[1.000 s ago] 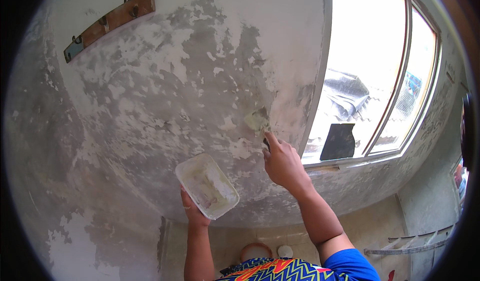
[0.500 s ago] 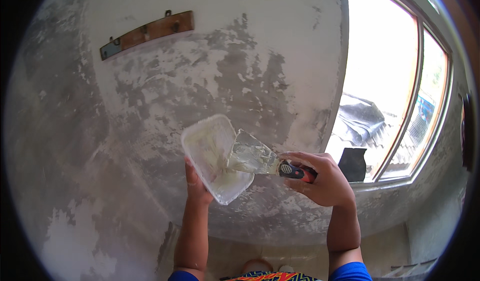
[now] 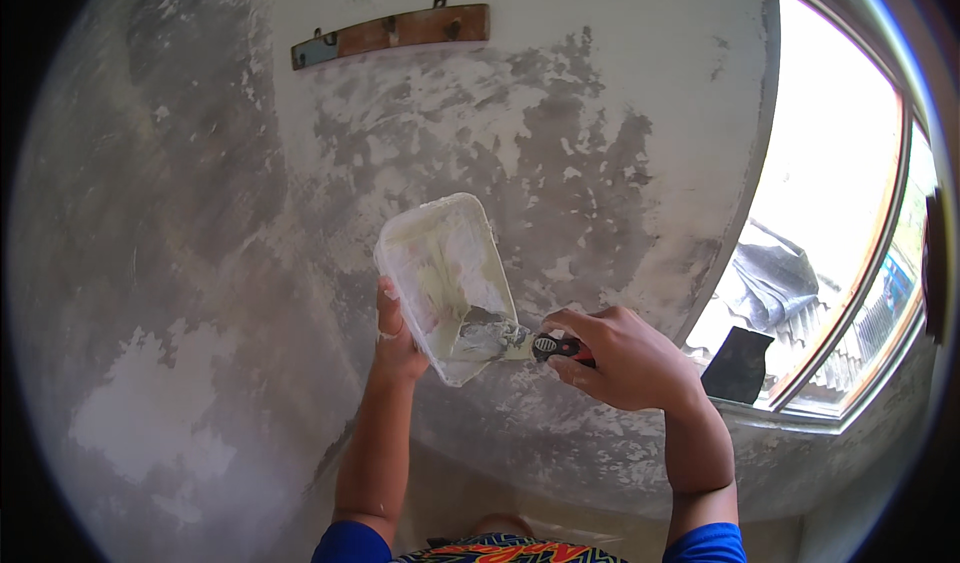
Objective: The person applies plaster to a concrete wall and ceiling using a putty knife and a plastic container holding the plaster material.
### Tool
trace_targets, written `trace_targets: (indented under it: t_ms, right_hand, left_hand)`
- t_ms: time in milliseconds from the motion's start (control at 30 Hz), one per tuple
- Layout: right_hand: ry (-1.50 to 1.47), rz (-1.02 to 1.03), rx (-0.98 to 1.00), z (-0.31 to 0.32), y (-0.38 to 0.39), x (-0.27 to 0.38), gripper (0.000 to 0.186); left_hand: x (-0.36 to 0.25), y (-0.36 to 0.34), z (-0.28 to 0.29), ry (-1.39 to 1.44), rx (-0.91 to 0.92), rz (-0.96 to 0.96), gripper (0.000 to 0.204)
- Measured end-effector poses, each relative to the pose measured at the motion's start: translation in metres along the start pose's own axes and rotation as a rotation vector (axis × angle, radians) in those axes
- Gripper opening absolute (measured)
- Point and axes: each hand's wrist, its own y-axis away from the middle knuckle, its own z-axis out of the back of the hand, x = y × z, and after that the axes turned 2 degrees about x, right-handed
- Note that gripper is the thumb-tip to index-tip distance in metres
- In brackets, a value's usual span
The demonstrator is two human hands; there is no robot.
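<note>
My left hand [image 3: 399, 341] grips a white rectangular plastic tub [image 3: 425, 253] by its left side, most of the fingers hidden behind it. The tub is tilted with its mouth toward me, and pale putty is smeared over its inside. In my right hand [image 3: 635, 358] is a putty knife [image 3: 487, 335], held by its black and red handle. Its wide blade, coated with putty, reaches into the lower right part of the tub; whether the edge touches the bottom I cannot tell.
Ahead stands a grey wall [image 3: 560, 203] patched with white putty. A wooden hook rack [image 3: 420, 31] hangs high on it. On the right is a window [image 3: 820, 183], with a dark flat piece [image 3: 738, 365] standing on its sill and a dark sheet [image 3: 775, 278] outside.
The putty knife's blade has gone deeper into the tub, toward its lower end. The tub has turned more upright. My view has shifted left, so the wall and window appear farther right.
</note>
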Motion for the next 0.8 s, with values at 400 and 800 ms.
trace_targets:
  t_ms: [400, 800]
  right_hand:
    - [0.041, 0.138, 0.205, -0.014, -0.033, 0.024, 0.027]
    - [-0.093, 0.153, 0.263, -0.084, -0.042, 0.046, 0.03]
  left_hand:
    - [-0.024, 0.042, -0.001, 0.108, -0.053, -0.089, 0.085]
    - [-0.037, 0.085, 0.037, -0.166, -0.135, -0.259, 0.103]
